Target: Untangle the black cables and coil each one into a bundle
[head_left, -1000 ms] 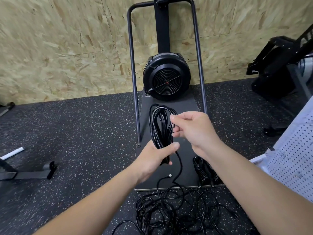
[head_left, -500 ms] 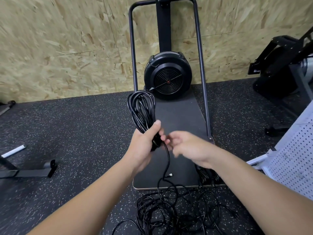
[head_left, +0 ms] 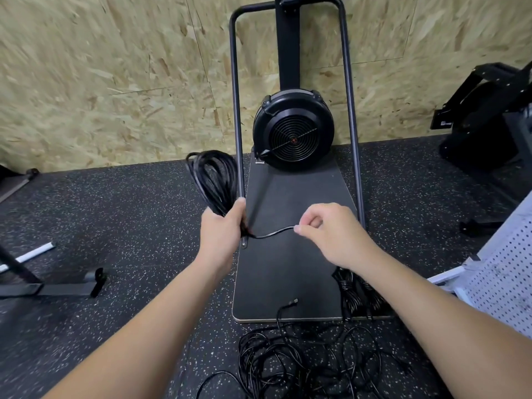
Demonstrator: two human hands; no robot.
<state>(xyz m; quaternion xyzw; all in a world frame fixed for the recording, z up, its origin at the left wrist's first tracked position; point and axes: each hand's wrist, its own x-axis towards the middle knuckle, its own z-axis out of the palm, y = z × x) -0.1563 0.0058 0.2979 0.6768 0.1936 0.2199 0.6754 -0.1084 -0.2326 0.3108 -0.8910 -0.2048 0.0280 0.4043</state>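
My left hand (head_left: pixel 223 228) grips the lower end of a coiled black cable bundle (head_left: pixel 213 180) that stands up to the left of the machine's frame. The cable's short free tail (head_left: pixel 273 233) runs from my left fist to my right hand (head_left: pixel 325 228), which pinches its end between thumb and fingers. A tangled heap of black cables (head_left: pixel 305 364) lies on the floor below my arms, one plug end (head_left: pixel 293 302) resting on the black board. Another coiled bundle (head_left: pixel 357 295) lies on the board's right corner, partly hidden by my right forearm.
A fan machine (head_left: pixel 293 131) with a tall metal frame (head_left: pixel 234 110) stands on a black board (head_left: pixel 288 197) against the chipboard wall. Black equipment (head_left: pixel 489 116) is at the right, a white perforated panel (head_left: pixel 506 272) at the near right, a metal foot (head_left: pixel 57 289) on the left floor.
My left hand carried the coil leftward, off the board. My right hand let go of the coil, took the loose tail and pulled it out to the right.
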